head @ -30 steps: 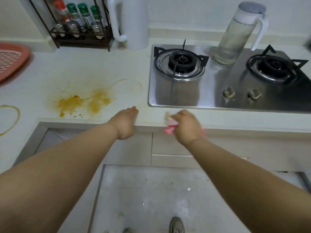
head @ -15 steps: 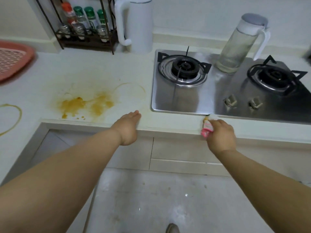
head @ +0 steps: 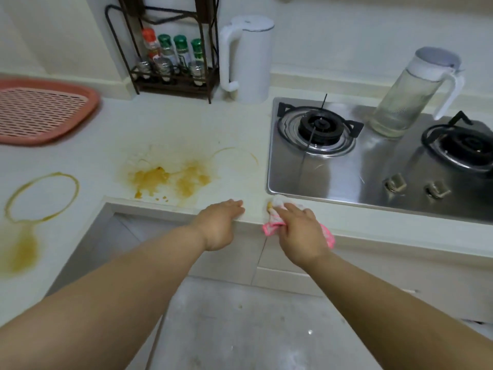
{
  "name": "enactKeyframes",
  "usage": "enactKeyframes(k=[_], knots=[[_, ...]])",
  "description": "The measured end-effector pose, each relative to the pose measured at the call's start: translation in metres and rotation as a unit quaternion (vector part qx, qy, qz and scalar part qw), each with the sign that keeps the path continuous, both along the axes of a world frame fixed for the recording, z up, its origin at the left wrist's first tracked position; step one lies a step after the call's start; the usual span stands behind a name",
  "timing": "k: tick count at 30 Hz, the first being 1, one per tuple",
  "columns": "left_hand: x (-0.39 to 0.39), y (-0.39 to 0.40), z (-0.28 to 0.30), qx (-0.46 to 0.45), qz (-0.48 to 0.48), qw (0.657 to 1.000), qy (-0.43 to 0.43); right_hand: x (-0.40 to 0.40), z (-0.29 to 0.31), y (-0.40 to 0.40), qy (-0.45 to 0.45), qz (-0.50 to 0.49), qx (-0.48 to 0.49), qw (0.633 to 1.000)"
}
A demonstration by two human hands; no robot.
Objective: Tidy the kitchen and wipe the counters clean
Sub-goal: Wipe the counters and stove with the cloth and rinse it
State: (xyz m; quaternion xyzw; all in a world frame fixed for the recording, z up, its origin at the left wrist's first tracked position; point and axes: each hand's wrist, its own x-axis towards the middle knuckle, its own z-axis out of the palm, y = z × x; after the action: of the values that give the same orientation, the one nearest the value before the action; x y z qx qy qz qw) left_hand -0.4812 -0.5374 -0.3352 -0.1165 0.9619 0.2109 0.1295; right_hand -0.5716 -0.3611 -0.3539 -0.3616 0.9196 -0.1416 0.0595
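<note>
Your right hand [head: 298,228] grips the cloth [head: 277,209] at the counter [head: 186,124] edge; big stain [head: 170,178] lies up-left, nearer your flat, relaxed left hand [head: 221,225]

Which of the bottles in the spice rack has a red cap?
The leftmost tall bottle in the spice rack. Its cap is red-orange, while the three tall bottles to its right have green caps.
</note>
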Motion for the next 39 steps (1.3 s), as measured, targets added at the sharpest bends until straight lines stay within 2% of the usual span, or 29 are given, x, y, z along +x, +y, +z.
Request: enactKeyframes(k=[4,8,10,12,14,17,18,20,22,24,26,28,30,32,36,38,39], knots=[[0.019,-0.015,0.000,-0.003,0.008,1.000,0.015,0.005,0.003,-0.041,-0.018,-0.009,0.023,1.000],[0.049,-0.051,0.005,-0.020,0.089,0.995,0.042,0.005,-0.015,-0.126,-0.051,-0.030,0.035,0.998],[0.066,-0.072,0.008,-0.031,0.127,0.991,0.044,0.031,-0.016,-0.140,-0.038,0.011,0.042,0.998],[0.078,-0.094,0.011,-0.053,0.192,0.978,0.057,0.057,-0.013,-0.130,-0.015,0.063,0.025,0.998],[0.087,-0.116,0.015,-0.085,0.273,0.957,0.051,0.060,0.000,-0.122,-0.005,0.074,0.010,0.997],[0.093,-0.146,0.018,-0.111,0.346,0.932,0.009,0.024,0.003,-0.133,0.018,-0.007,0.088,0.996],[0.093,-0.154,0.016,-0.111,0.353,0.929,0.001,0.009,0.000,-0.141,0.009,-0.057,0.106,0.993],[0.092,-0.165,0.009,-0.106,0.337,0.935,-0.017,-0.013,-0.005,-0.154,-0.024,-0.143,0.077,0.987],[0.089,-0.172,0.000,-0.107,0.315,0.942,-0.039,-0.030,-0.011,-0.175,-0.021,-0.177,0.038,0.983],[0.084,-0.176,-0.003,-0.124,0.309,0.942,-0.042,-0.033,-0.009,-0.198,0.002,-0.134,0.027,0.991],[0.079,-0.175,-0.003,-0.136,0.314,0.938,-0.057,-0.017,-0.008,-0.215,-0.012,-0.032,0.004,0.999],[0.074,-0.178,0.002,-0.153,0.309,0.936,-0.073,0.008,-0.012,-0.212,-0.024,0.059,-0.010,0.998],[0.068,-0.181,0.006,-0.161,0.306,0.934,-0.090,0.018,-0.017,-0.192,-0.043,0.094,-0.022,0.994],[0.064,-0.185,0.009,-0.156,0.317,0.931,-0.088,-0.004,-0.017,-0.173,-0.036,0.057,-0.031,0.997],[0.071,-0.186,0.000,-0.150,0.314,0.936,-0.048,-0.077,-0.014,-0.181,-0.005,-0.114,0.019,0.993],[0.076,-0.188,-0.005,-0.151,0.311,0.938,-0.031,-0.090,-0.014,-0.213,-0.023,-0.126,0.034,0.991],[0.077,-0.189,-0.006,-0.153,0.310,0.938,-0.028,-0.085,-0.015,-0.230,-0.028,-0.099,0.033,0.994]])
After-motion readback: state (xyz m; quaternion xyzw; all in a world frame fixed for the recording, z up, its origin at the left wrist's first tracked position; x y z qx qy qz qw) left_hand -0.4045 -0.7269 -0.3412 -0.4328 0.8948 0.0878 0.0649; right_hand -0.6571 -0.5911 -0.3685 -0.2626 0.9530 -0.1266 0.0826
